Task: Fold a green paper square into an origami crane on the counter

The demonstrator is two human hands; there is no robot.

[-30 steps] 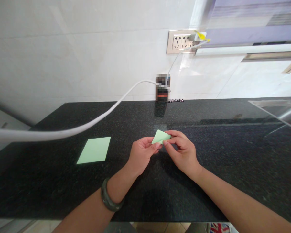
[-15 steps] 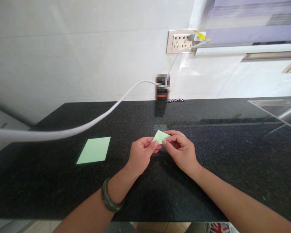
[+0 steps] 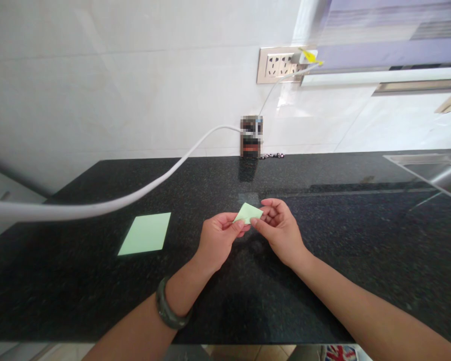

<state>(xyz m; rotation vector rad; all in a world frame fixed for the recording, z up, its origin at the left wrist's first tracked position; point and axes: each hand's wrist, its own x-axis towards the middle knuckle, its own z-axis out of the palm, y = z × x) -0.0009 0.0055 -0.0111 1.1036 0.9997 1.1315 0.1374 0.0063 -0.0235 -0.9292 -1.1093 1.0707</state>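
Observation:
A small folded piece of light green paper (image 3: 248, 212) is held up between both hands, above the dark counter. My left hand (image 3: 218, 239) pinches its left and lower side, thumb on top and fingers beneath. My right hand (image 3: 281, 228) grips its right side, with the thumb on the lower right edge and curled fingers behind; the index finger is raised off the paper. A flat green sheet (image 3: 146, 233) lies on the counter to the left of my left hand, touched by neither hand.
The black speckled counter (image 3: 308, 311) meets a white wall. A pixelated upright device (image 3: 251, 138) stands at the wall, with a white cable (image 3: 161, 176) running left. A sink (image 3: 443, 173) is at the right, below a wall socket panel (image 3: 276, 65).
My right index finger has lifted away from the paper's upper right edge, and more of my right hand's curled fingers shows. My left hand has stayed nearly still.

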